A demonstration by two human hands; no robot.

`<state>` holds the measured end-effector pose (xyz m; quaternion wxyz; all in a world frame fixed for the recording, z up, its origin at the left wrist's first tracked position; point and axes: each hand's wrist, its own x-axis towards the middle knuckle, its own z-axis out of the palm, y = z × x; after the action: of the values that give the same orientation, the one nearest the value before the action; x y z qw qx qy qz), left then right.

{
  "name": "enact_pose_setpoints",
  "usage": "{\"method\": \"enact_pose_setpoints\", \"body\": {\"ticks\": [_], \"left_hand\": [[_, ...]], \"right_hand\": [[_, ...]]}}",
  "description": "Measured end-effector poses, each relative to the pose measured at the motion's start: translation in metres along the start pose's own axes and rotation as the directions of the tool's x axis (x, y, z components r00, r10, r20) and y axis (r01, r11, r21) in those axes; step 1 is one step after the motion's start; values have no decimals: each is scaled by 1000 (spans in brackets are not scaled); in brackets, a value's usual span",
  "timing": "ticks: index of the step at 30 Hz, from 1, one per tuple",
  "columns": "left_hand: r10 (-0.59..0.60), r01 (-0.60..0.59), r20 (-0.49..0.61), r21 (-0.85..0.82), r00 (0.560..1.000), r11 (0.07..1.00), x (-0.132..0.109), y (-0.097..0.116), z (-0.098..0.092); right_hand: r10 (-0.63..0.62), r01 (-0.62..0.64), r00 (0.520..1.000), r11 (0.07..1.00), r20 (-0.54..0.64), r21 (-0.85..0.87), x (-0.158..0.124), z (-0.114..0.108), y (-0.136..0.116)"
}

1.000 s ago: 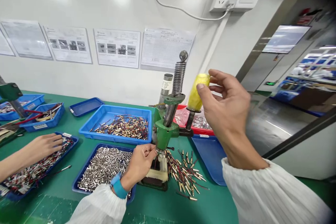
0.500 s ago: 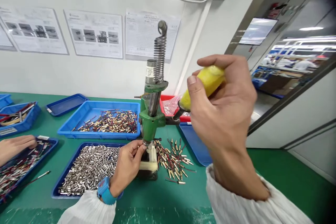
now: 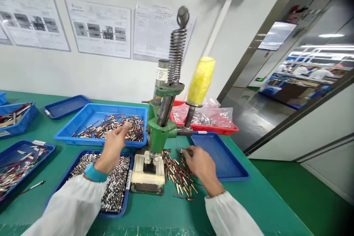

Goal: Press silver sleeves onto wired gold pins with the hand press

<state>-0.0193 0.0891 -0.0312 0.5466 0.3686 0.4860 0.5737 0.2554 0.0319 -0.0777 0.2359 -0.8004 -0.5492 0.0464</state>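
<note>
My left hand [image 3: 112,150] is over the near edge of a blue tray [image 3: 74,138] of brass parts with thin wires. Its thumb and fingers are pinched together, and what they may hold is too small to name. My right hand [image 3: 201,165] is at a loose pile of wired brass parts [image 3: 177,173], fingertips closed low; what lies between them is unclear. Between both hands stands a green hand press [image 3: 158,134] with a coiled spring [image 3: 177,53]. Its yellow-wrapped lever handle [image 3: 201,81] points up, untouched. The press base [image 3: 148,180] shows no part I can make out.
A dark blue tray [image 3: 125,199] of small metal sleeves lies left of the press. A blue tray [image 3: 232,160] and a red tray [image 3: 221,129] with plastic bags stand right. Further left are a tray of wires [image 3: 24,169] and a tool bin [image 3: 18,118].
My right hand has let go of the lever and dropped to the pile; the lever swung upright. My left hand left the press for the brass-part tray. Another person's hand at left is gone.
</note>
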Motion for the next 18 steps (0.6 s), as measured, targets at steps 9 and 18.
{"method": "enact_pose_setpoints", "body": {"ticks": [9, 18], "left_hand": [[-170, 174, 78, -59, 982, 983, -25, -6, -38], [-339, 354, 172, -66, 925, 933, -58, -28, -38]], "right_hand": [[-44, 59, 992, 990, 116, -128, -6, 20, -5], [-145, 144, 988, 989, 45, 30, -15, 27, -4]]}}
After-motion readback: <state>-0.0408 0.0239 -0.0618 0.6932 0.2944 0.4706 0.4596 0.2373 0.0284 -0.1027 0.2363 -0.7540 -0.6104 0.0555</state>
